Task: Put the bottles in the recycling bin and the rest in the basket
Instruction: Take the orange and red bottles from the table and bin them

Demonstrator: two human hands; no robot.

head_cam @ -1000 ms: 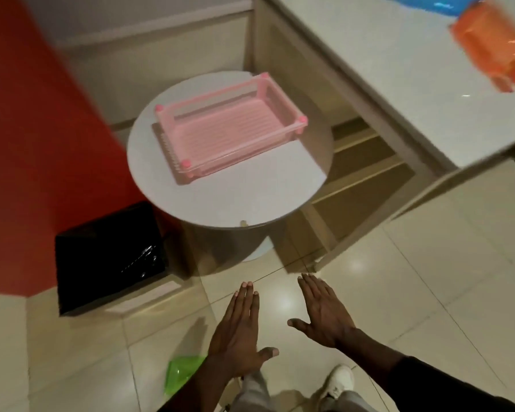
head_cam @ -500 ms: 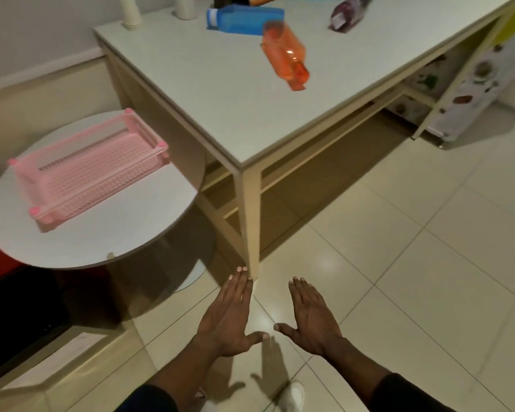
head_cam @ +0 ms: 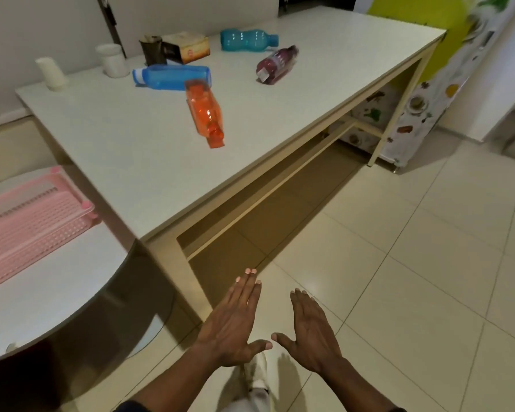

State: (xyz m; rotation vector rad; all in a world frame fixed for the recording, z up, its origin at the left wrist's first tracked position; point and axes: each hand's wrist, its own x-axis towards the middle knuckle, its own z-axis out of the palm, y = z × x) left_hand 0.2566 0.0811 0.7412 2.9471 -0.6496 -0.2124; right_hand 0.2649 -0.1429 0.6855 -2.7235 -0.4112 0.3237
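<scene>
Both my hands are empty and flat, fingers straight and held together, palms down over the tiled floor just off the near corner of the tabletop (head_cam: 131,150); my left hand (head_cam: 231,325) and right hand (head_cam: 312,328) sit side by side, thumbs almost meeting. What I'd go for first is the orange bottle (head_cam: 205,113), the closest of the four bottles. It lies on its side, far from my hands and a little to the left, so my left hand is the nearer one. Its long axis runs roughly far to near, cap toward me, so I judge a reach straight ahead would meet the cap end first, and I'd wrap the body from above, across that axis. Its far end is right against the blue bottle (head_cam: 173,77), which lies crosswise, left to right; I cannot tell whether they touch, so I'd lift carefully. Farther right lie the maroon bottle (head_cam: 275,65) and the teal bottle (head_cam: 247,40), both better suited to my right hand. The pink basket (head_cam: 33,221) sits on the round tabletop (head_cam: 57,292) at my left. The recycling bin is not in view.
</scene>
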